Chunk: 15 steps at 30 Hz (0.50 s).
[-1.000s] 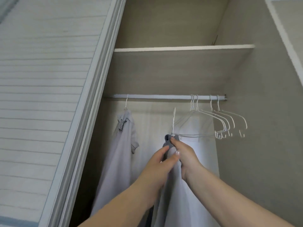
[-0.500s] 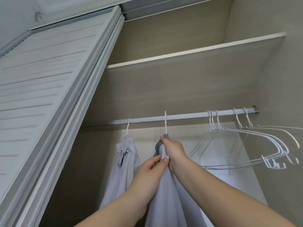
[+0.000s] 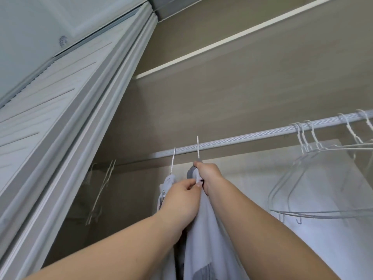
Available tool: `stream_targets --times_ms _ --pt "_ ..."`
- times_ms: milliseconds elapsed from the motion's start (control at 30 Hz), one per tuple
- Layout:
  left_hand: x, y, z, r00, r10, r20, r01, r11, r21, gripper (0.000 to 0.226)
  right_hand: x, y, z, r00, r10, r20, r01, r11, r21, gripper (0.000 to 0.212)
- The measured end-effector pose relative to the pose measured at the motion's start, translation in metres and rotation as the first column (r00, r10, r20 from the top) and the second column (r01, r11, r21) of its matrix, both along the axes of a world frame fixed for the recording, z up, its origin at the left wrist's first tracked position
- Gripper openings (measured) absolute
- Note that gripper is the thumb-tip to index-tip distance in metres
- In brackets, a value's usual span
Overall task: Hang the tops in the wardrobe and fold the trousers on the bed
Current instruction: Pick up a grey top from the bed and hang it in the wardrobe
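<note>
A pale grey top (image 3: 203,235) hangs from a white wire hanger (image 3: 198,147) whose hook stands at the wardrobe rail (image 3: 252,136). My right hand (image 3: 207,174) grips the hanger's neck and the top's dark grey collar just under the rail. My left hand (image 3: 181,199) pinches the fabric of the same top right beside it. Another pale top (image 3: 167,184) hangs on its own hanger to the left, partly hidden behind my left hand.
Several empty white wire hangers (image 3: 314,178) hang on the right part of the rail. A shelf (image 3: 232,40) runs above. The sliding louvred door (image 3: 60,110) stands at the left, reflecting the hangers.
Both hands have lifted the top and its hanger up to the rail; the hook now stands at the rail, close to the hung top. The view has tilted upward.
</note>
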<state>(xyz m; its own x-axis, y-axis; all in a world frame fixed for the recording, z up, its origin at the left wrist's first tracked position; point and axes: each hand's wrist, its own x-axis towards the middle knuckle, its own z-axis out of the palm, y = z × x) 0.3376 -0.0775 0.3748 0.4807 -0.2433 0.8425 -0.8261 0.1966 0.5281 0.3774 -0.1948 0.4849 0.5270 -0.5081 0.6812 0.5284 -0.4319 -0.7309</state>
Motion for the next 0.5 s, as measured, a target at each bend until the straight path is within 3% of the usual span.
stream_targets --times_ms 100,333,400,500 --pt "0.004 0.0 -0.009 1.0 0.002 -0.01 -0.002 0.999 0.05 0.028 0.008 -0.001 -0.014 0.997 0.015 -0.074 -0.013 1.0 0.028 0.027" --pt "0.002 0.013 -0.022 0.998 0.054 0.008 -0.055 0.998 0.011 0.026 0.003 0.014 -0.034 0.997 0.068 -0.039 -0.069 0.997 -0.021 0.032" --pt "-0.003 0.02 -0.026 0.998 0.055 0.016 -0.055 0.998 0.029 0.026 -0.002 0.016 -0.038 1.0 -0.019 -0.024 0.017 0.995 -0.096 0.035" --pt "-0.014 0.035 -0.033 0.999 0.052 0.004 -0.052 0.999 0.011 0.026 -0.016 0.023 -0.04 0.961 -0.222 0.164 0.257 0.936 -0.238 0.03"
